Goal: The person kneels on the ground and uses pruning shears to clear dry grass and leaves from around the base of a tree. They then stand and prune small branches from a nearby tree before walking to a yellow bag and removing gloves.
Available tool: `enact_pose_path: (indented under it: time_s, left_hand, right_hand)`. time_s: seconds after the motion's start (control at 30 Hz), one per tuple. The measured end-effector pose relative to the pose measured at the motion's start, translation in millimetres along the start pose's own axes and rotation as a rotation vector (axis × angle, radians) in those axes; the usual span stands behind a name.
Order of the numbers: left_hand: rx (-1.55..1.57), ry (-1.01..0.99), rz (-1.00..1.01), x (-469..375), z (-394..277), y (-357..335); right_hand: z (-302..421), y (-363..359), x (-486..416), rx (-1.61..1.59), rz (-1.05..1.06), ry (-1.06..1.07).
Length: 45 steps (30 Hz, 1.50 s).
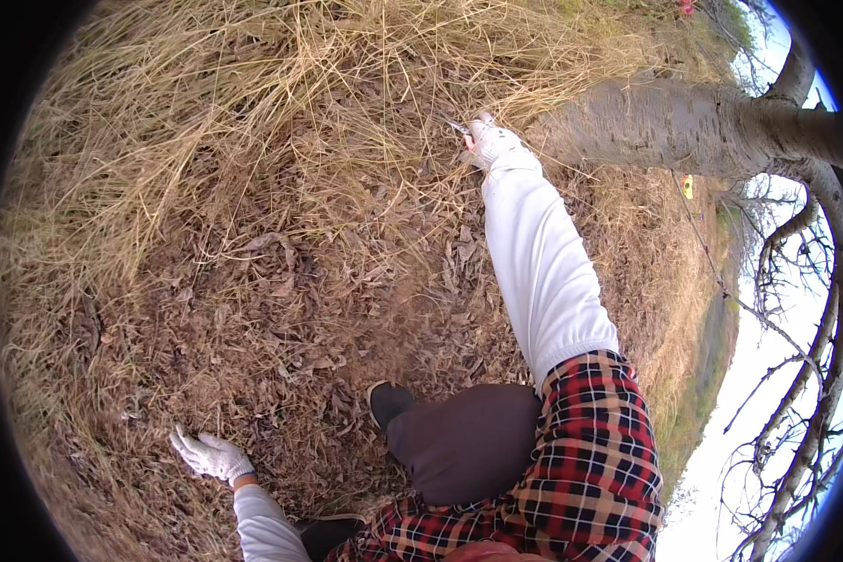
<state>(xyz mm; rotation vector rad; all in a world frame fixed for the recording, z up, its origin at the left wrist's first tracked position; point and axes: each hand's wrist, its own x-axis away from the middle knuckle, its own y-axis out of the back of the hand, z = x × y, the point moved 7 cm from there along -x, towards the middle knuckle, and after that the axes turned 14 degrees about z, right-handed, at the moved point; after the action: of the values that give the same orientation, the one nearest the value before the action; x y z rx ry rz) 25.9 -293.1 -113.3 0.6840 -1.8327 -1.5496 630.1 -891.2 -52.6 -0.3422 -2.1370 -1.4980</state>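
Observation:
My right hand point(493, 143), in a whitish glove at the end of a long white sleeve, is closed on a small hand tool with red on its handle, seemingly pruning shears point(456, 126). The metal end points into dry grass point(386, 119) beside the base of a tree trunk point(625, 130). Most of the handle is hidden by the glove. My left hand point(209, 455), also gloved, is held out low at the left over dry leaves point(274, 393), its fingers extended and nothing in it.
Long straw-coloured grass covers the upper left. Bare branches point(839, 281) spread at the right against the sky, and a thin branch point(702, 246) hangs near the trunk. My bent knee point(471, 442) and dark shoe point(388, 404) are at the lower middle. A small yellow item point(688, 186) lies beyond the trunk.

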Motion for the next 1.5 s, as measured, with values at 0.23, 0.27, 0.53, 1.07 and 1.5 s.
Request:
enact_pose_path:
  time_s: [0.23, 0.27, 0.53, 1.07, 1.5]
  left_hand:
    - [-0.034, 0.016, 0.006, -1.2, 5.1, -6.0]
    - [-0.022, 0.028, 0.011, -1.3, 6.2, -6.5]
    - [-0.014, 0.009, 0.015, -0.6, 4.1, -4.7]
    - [0.015, -0.043, -0.008, -2.5, -5.3, 4.9]
    - [0.021, -0.022, 0.002, -2.0, -6.0, 5.9]
  right_hand:
    - [-56.1, -60.4, -32.5, -0.59, 0.167, -0.398]
    - [-48.4, -54.2, -27.4, -0.488, 0.153, -0.315]
    - [0.8, -23.5, 40.5, -0.273, 0.036, -0.295]
    - [274.8, -68.1, 230.6, -0.917, 0.509, 0.504]
    - [189.8, -64.5, 327.6, -0.908, 0.227, 0.142]
